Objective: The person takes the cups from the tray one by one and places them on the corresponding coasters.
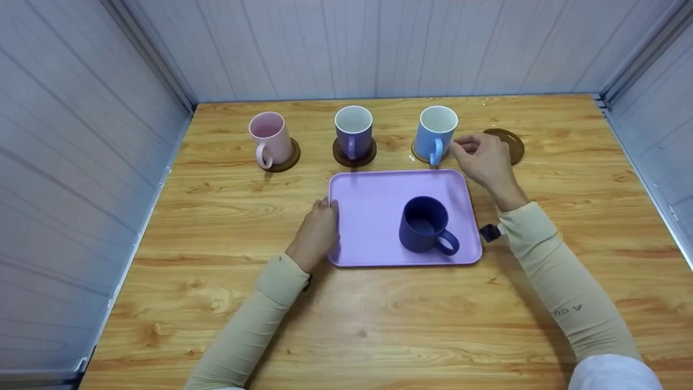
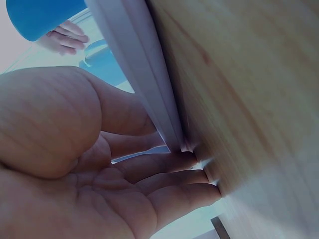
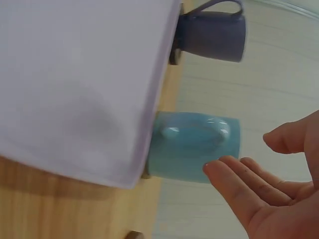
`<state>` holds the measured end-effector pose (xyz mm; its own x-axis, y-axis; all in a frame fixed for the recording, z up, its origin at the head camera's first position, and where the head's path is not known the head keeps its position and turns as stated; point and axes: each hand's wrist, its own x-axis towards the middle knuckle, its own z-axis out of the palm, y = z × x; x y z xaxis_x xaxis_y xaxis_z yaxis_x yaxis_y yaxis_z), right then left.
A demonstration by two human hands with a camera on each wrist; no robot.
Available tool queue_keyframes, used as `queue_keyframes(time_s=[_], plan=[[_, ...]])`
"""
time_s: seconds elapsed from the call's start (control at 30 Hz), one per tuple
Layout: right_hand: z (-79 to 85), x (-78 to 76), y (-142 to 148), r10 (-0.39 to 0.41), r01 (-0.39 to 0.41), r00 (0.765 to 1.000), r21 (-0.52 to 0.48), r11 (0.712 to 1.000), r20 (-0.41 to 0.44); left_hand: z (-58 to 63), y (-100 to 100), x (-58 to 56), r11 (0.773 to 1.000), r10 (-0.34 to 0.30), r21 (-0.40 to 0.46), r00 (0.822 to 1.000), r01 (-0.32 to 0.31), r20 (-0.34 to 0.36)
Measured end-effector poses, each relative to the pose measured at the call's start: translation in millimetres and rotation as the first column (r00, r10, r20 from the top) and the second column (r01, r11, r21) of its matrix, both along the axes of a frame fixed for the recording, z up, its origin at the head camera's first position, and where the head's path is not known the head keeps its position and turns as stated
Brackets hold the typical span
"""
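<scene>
My left hand (image 1: 319,234) grips the left edge of a lilac tray (image 1: 368,216); in the left wrist view its thumb and fingers are on either side of the tray's rim (image 2: 144,74). A dark navy mug (image 1: 419,233) stands on the tray's right half, handle toward the lower right. Just right of a light blue mug (image 1: 429,142), my right hand (image 1: 487,162) hovers with nothing in it. In the right wrist view, that hand's thumb and fingers are apart beside the light blue mug (image 3: 194,147), which stands on a brown coaster.
Along the back, a pink mug (image 1: 277,143) and a purple mug (image 1: 354,135) stand on brown coasters. Another brown coaster (image 1: 517,149) lies behind my right hand, without a mug. Pale panel walls (image 1: 379,49) enclose the wooden table (image 1: 346,325) at the back and sides.
</scene>
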<state>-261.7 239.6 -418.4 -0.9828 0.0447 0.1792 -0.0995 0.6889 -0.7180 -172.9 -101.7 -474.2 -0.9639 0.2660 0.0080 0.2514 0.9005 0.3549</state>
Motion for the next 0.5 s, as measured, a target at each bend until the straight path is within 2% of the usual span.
queue_keyframes(time_s=[0.33, 0.5], plan=[[23.0, 33.7, -2, 0.085, -0.085, 0.996, 0.026, 0.996, 0.014, -0.6, 1, -2.1, 1.0, 0.024, -0.004, 0.998, -0.023, 0.053], [29.4, 47.3, -1, 0.106, -0.107, 0.994, 0.046, 0.993, 0.017, -0.9, 1, -1.7, 1.0, 0.021, 0.006, 0.999, -0.021, 0.045]])
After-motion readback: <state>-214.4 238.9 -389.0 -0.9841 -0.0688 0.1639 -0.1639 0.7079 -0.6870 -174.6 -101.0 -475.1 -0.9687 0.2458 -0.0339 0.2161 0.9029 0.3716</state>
